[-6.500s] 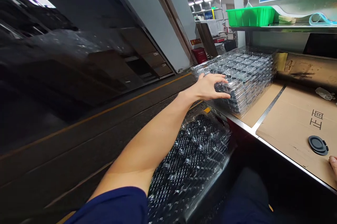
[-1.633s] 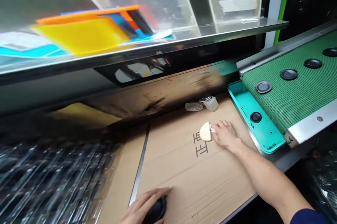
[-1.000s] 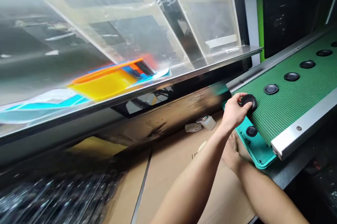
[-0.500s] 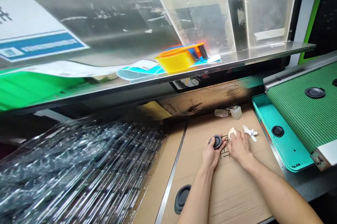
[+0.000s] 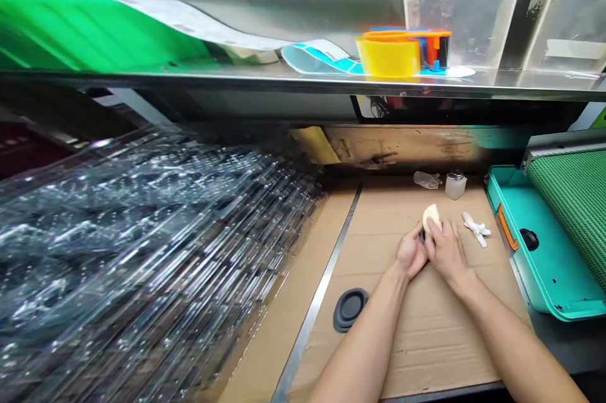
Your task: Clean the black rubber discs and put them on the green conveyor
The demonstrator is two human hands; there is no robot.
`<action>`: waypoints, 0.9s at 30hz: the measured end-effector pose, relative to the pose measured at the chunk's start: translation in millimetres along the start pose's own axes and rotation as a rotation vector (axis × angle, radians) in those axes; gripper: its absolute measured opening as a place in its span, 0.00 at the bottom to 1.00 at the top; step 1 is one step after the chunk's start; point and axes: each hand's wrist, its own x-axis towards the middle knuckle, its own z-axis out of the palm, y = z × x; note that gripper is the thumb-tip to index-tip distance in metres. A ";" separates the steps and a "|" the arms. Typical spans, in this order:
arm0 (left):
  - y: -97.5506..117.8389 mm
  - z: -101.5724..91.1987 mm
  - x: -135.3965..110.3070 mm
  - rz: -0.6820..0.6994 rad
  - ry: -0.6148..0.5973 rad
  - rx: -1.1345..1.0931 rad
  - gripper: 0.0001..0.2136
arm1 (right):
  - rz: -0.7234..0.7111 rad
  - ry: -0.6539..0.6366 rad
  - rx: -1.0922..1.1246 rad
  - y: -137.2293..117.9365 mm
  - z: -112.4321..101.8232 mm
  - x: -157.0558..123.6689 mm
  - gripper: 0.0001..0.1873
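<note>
My left hand (image 5: 411,252) is closed around a small dark grey round part (image 5: 422,236), most of it covered by fingers and pad. Pressed against that part from above is a cream-coloured pad (image 5: 430,216), pinched in my right hand (image 5: 445,254). Both hands meet over the cardboard sheet (image 5: 426,333). Left of my left forearm lies a dark round lid-like piece (image 5: 351,307), flat on the cardboard. A crumpled white scrap (image 5: 477,230) rests to the right of my right hand.
Clear plastic trays (image 5: 165,251) are piled at left. A small translucent bottle (image 5: 456,186) and a clear bag (image 5: 427,180) stand behind my hands. On the right, a teal bin (image 5: 563,283) holds a dark round part (image 5: 529,239) beside a green conveyor belt (image 5: 572,191). A metal shelf (image 5: 284,79) crosses above.
My right hand has brought the cream pad from the cardboard onto the dark round part in my left hand. The camera view has turned left and down.
</note>
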 end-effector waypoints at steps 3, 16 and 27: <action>-4.2 -0.5 2.1 -0.015 0.004 -0.009 0.15 | 0.018 -0.001 -0.052 -0.1 3.9 -3.3 0.24; 2.0 -7.3 9.4 0.063 0.032 -0.021 0.14 | 0.034 0.048 -0.092 5.9 8.6 -8.2 0.22; -3.8 -0.5 6.2 0.064 -0.055 0.051 0.16 | 0.099 0.070 0.321 17.7 -7.2 5.3 0.11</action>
